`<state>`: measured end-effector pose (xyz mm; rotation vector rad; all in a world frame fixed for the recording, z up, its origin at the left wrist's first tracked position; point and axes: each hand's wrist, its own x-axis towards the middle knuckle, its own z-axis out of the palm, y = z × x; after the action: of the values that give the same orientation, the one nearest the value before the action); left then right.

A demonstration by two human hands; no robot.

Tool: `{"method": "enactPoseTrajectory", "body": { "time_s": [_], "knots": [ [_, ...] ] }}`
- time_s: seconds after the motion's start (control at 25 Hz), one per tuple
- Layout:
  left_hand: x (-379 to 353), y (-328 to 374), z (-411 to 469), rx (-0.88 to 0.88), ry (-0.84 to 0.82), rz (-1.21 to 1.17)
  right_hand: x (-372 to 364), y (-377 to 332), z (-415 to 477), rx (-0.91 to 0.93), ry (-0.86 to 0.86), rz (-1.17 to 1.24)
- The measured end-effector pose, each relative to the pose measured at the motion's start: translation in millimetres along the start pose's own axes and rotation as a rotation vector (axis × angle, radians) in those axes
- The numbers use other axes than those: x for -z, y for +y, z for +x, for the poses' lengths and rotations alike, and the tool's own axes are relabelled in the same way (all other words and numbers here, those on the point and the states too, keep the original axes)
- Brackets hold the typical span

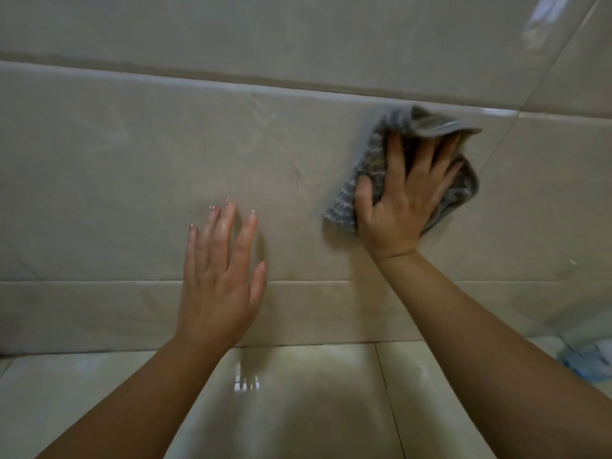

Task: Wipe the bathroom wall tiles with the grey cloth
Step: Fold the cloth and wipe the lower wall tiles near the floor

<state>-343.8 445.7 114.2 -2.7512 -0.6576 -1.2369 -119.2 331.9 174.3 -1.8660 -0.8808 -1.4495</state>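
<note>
Wall tiles (132, 160) are filling most of the view: glossy beige, laid in wide rows w/ a dark grout joint (198, 77) running across near the top. Faint smeary streaks are showing on the middle row, left of the cloth & around the centre, so that stretch is prob. wiped at least once. Clean vs. dirty can't be told for certain, since the glare is hiding too much. The top row above the joint & the narrow band low down are showing no clear wipe marks, so I'm judging those as left to do. Overall the task is looking under way, w/ a good share of wall remaining.

Below the wall, a shiny ledge or floor tile (298, 409) is reflecting light. It's prob. not part of the job.

Grey cloth (369, 167), waffle-textured & bunched, is lying against the middle row at upper right, its top edge just under the grout joint. Right hand (404, 203) is pressing it to the tile: fingers spread wide & fairly straight, tips partly tucked beneath a fold, thumb lying on the cloth's left part. It's pushing rather than pinching.

Left hand (218, 276) is holding nothing. Fingers are straight & slightly apart, on or just off the same row near centre, well apart from the cloth. It's prob. bracing, but contact can't be confirmed.

At the far right edge, a blue-white crumpled item (586, 359) is sitting low, too blurred to name.
</note>
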Motion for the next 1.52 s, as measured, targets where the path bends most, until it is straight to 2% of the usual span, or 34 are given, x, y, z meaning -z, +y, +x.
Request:
{"method": "enactPoseTrajectory", "body": {
  "time_s": [0.08, 0.24, 0.36, 0.44, 0.52, 0.72, 0.88, 1.0, 1.08, 1.16, 1.28, 1.52],
  "knots": [
    [-2, 6, 2, -0.039, -0.007, 0.009, 1, 6, -12, -0.06, -0.001, -0.032],
    [-4, 18, 4, -0.057, -0.013, 0.019, 7, 13, -89, -0.007, -0.245, -0.082],
    [-6, 21, 7, -0.078, -0.016, 0.02, 9, 23, -35, 0.011, -0.129, -0.026],
    [-7, 22, 7, -0.092, -0.018, 0.015, 13, 27, 16, -0.089, 0.014, -0.002],
    [-4, 19, 7, -0.098, -0.015, 0.013, 14, 33, 30, -0.149, 0.075, -0.036],
    [6, -4, -1, -0.099, -0.025, 0.043, 4, 34, -51, -0.237, -0.03, -0.123],
    [23, -37, -17, -0.072, -0.047, 0.075, -5, 20, -84, -0.375, -0.047, -0.09],
    [39, -73, -22, -0.02, -0.037, 0.126, -9, 16, -99, -0.334, -0.045, -0.094],
    [45, -93, -29, -0.056, -0.049, 0.159, -10, 13, -105, -0.299, -0.055, -0.087],
    [44, -107, -42, -0.096, -0.078, 0.172, -13, 2, -111, -0.175, -0.118, -0.064],
    [40, -117, -59, -0.027, -0.072, 0.167, -23, -27, -121, 0.087, -0.195, -0.036],
    [44, -129, -62, 0.069, -0.056, 0.138, -42, -94, -127, 0.329, -0.211, 0.011]
  ]
}}
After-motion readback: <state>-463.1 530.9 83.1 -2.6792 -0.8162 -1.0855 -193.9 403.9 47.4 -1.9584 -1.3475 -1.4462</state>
